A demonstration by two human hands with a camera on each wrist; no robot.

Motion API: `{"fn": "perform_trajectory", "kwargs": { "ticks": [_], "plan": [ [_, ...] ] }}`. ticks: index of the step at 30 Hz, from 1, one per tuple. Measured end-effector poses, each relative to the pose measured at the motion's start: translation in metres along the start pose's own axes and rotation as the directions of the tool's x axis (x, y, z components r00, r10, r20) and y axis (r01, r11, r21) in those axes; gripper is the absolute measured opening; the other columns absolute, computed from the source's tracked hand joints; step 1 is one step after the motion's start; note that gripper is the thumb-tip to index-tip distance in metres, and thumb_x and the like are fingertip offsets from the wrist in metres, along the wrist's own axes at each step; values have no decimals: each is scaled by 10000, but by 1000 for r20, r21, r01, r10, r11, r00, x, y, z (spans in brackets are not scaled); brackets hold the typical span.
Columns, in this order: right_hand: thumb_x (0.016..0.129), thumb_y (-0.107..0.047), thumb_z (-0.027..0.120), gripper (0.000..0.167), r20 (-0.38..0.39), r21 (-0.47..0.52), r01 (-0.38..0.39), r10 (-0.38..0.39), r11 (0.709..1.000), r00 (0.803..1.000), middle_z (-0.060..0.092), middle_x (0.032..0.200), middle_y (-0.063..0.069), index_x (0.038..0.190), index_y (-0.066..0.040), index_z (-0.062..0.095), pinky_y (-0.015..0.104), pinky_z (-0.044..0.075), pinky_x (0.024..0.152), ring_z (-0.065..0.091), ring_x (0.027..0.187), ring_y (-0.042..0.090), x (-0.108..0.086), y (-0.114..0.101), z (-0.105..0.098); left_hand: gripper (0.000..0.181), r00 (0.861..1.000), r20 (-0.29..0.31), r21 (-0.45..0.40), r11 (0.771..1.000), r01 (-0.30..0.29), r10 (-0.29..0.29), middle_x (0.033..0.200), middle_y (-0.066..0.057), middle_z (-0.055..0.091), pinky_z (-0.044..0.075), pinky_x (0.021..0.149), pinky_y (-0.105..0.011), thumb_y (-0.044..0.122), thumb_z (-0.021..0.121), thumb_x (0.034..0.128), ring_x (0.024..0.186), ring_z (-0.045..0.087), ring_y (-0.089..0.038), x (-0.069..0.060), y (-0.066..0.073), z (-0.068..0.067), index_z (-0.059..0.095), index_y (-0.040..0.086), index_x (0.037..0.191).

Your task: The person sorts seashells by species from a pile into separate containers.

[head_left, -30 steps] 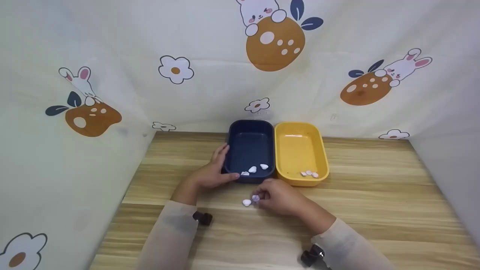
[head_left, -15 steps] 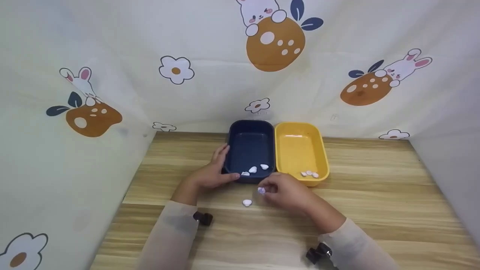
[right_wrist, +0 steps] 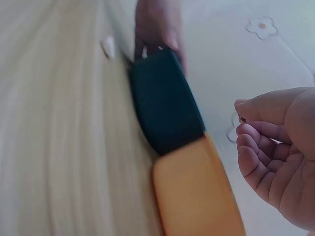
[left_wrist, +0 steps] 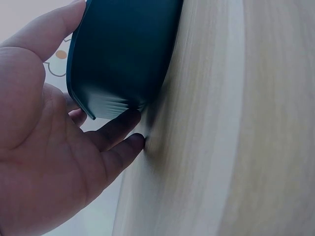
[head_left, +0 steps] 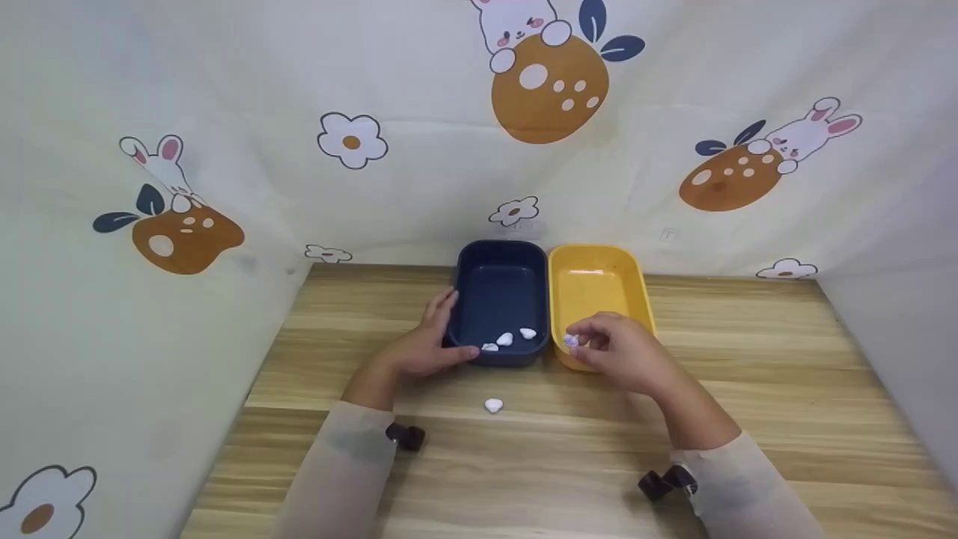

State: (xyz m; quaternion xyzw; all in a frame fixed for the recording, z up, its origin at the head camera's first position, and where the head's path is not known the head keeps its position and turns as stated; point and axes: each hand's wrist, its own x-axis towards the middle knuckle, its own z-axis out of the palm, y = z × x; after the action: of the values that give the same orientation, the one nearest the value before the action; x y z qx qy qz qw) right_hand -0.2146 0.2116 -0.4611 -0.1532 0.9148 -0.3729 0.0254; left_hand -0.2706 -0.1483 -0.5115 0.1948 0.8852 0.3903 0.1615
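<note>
My right hand [head_left: 625,353] pinches a small pale-purple seashell [head_left: 571,340] between thumb and fingertips, above the near left part of the yellow bin [head_left: 595,257]. In the right wrist view, my right hand [right_wrist: 280,147] hides most of that shell. My left hand [head_left: 423,344] rests against the dark blue bin [head_left: 501,288], thumb on the near rim and fingers along its left side. The left wrist view shows the fingers [left_wrist: 115,130] lightly touching the bin's outer wall. Inside the blue bin lie white seashells [head_left: 505,339]. One white seashell [head_left: 493,405] sits on the table before it.
The two bins stand side by side on a wood-grain table [head_left: 748,389], near its back edge. Patterned fabric [head_left: 419,195] surrounds the back and sides. The shells at the yellow bin's near end are now covered by my right hand.
My right hand has lifted the pale-purple seashell off the table and carried it right and forward, over the yellow bin. My left hand has stayed at the blue bin.
</note>
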Motion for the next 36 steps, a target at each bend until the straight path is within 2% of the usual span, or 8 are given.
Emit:
{"fn": "perform_trajectory", "kwargs": {
  "ticks": [5,12,26,32,36],
  "plan": [
    [962,-212,808,244,-13,6,-65,65,998,998,735,1006,28,1187,-118,799,236,558,786,647,891,153,-2,9,-16,1184,1000,-8,15,1000,3,-3,1811,-51,-68,305,1298,-630,633,738,933,1613,271,-469,0,0,0,-14,207,1741],
    [981,-180,777,276,-30,56,-89,91,994,995,739,1010,82,1227,-54,774,211,581,724,671,871,159,-2,20,-31,1153,1000,-11,5,1000,8,-8,1812,-70,-82,288,1296,-651,556,752,954,1617,252,-483,0,0,1,-20,218,1742],
    [996,-221,768,287,-25,58,-153,155,986,988,738,1067,91,1237,-66,766,193,571,776,656,949,192,1,26,-35,1153,1000,-8,-4,1000,5,-5,1813,-71,-93,294,1290,-655,553,752,957,1617,253,-487,0,0,1,-25,222,1742],
    [986,-236,778,296,-42,72,-141,144,987,989,732,1060,96,1223,-59,769,198,566,758,646,926,188,1,26,-37,1162,1000,10,5,1000,-9,8,1805,-19,-94,259,1327,-598,591,731,955,1654,179,-415,1,-1,0,-25,188,1740],
    [974,-238,791,292,-66,58,-137,140,989,988,724,1057,96,1212,-70,770,208,565,736,635,904,190,1,28,-38,1174,1000,16,10,1000,-11,11,1806,-33,-92,257,1330,-589,619,724,948,1657,172,-407,1,-1,0,-24,182,1739]
  ]
}}
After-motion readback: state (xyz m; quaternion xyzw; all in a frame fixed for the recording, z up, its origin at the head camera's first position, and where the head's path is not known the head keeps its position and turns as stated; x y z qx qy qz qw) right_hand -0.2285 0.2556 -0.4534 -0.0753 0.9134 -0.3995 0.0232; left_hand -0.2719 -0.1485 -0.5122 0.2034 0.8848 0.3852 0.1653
